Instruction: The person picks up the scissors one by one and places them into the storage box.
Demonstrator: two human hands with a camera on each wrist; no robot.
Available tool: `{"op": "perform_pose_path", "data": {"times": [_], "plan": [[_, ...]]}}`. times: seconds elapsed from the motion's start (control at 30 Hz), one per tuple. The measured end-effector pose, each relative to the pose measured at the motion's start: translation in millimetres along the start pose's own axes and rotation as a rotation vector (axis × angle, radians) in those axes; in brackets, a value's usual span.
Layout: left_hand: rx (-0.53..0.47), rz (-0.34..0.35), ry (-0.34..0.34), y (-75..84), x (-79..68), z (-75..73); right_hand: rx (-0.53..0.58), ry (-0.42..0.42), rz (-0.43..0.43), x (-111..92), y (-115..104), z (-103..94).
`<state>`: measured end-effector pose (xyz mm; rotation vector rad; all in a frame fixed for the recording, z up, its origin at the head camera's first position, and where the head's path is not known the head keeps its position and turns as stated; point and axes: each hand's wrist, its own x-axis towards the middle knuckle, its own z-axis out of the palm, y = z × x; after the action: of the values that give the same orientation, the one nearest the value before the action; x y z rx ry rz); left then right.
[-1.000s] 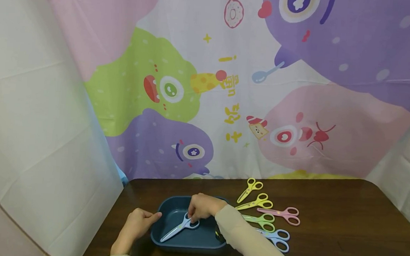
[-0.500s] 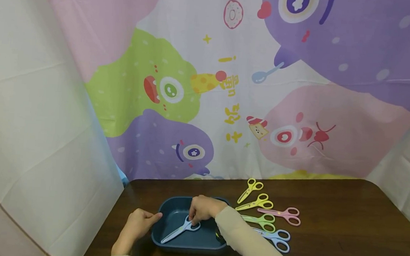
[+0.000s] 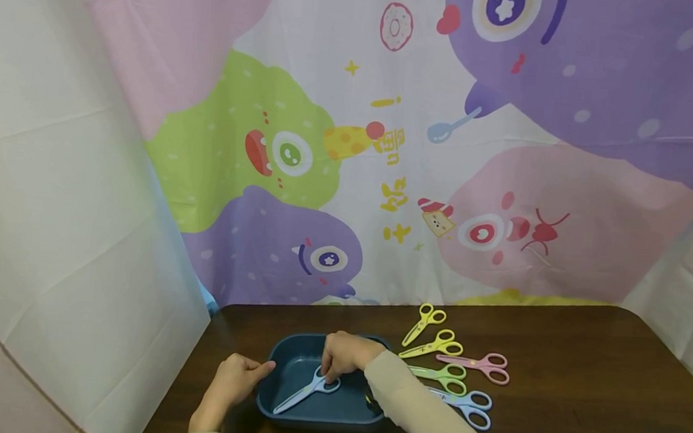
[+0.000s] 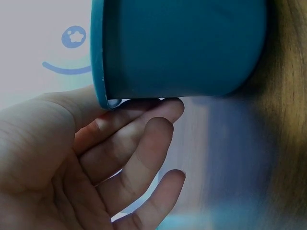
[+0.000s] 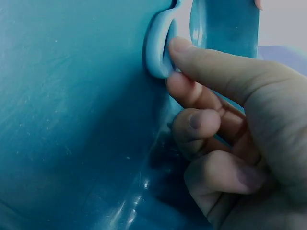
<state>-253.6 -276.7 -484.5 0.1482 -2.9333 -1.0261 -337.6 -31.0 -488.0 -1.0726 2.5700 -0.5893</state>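
A dark blue tray (image 3: 324, 422) stands near the front of the table. My left hand (image 3: 232, 380) pinches its left rim, thumb over the edge and fingertips against the outer wall (image 4: 182, 52). Inside the tray lies a pair of light blue scissors (image 3: 302, 395), blades slanting toward the front left. With thumb and index finger my right hand (image 3: 345, 355) pinches one handle loop (image 5: 158, 48) of these scissors; its other fingers are curled. Part of that loop is hidden behind the fingers in the head view.
Right of the tray lie yellow scissors (image 3: 422, 327), a second yellow pair (image 3: 436, 344), green scissors (image 3: 446, 376), pink scissors (image 3: 480, 363) and another light blue pair (image 3: 467, 403). A small black and yellow thing (image 3: 370, 402) shows in the tray beside the right sleeve. Behind hangs a printed curtain (image 3: 349, 177).
Hardly anything differs. Both hands keep their places at the tray and the scissors; the whole head view has shifted down very slightly.
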Motion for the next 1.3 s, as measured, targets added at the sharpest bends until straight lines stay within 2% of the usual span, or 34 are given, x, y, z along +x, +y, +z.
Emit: {"op": "perform_pose_path", "data": {"times": [0.27, 0.43, 0.77, 1.17, 1.3], "plan": [[0.005, 0.011, 0.008, 0.5, -1.0, -1.1, 0.051, -0.013, -0.04, -3.2, -3.1, -5.8], [-0.003, -0.004, -0.008, 1.2, -0.8, 0.4, 0.126, -0.032, -0.032, -5.6, -3.5, -8.8], [0.017, 0.007, -0.022, 0.7, 1.1, -0.7, 0.194, -0.029, -0.039, -11.1, -3.6, -18.8], [-0.003, 0.001, -0.026, 2.2, 2.2, -1.3, 0.242, -0.019, -0.06, -22.0, -7.8, -41.3], [0.008, -0.003, -0.022, 1.4, 2.0, -1.2, 0.182, -0.001, -0.094, -25.4, -7.7, -45.9]]}}
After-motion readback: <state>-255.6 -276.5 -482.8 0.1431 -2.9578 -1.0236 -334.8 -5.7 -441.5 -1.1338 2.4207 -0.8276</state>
